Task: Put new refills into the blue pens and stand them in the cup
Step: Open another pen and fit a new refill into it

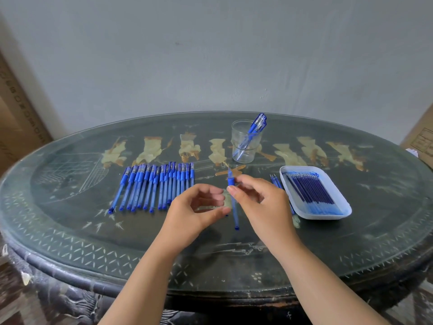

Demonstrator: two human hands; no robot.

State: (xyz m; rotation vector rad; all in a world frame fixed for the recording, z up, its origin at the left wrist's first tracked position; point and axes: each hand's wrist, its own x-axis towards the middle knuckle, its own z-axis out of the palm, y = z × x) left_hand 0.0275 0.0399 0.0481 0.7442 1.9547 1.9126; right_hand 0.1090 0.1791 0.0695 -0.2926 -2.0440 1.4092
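My right hand pinches a blue pen near its rubber grip and holds it almost upright above the table, tip up. My left hand hovers just left of the pen with loosely curled fingers and holds nothing. Several blue pens lie in a row on the table to the left. A clear cup stands at the back with two blue pens leaning in it. A white tray on the right holds several blue refills.
The dark oval table has a glass top with pale inlaid figures. A few loose refills lie beside the tray's left edge. Cardboard boxes stand at the far left and far right. A grey wall rises behind.
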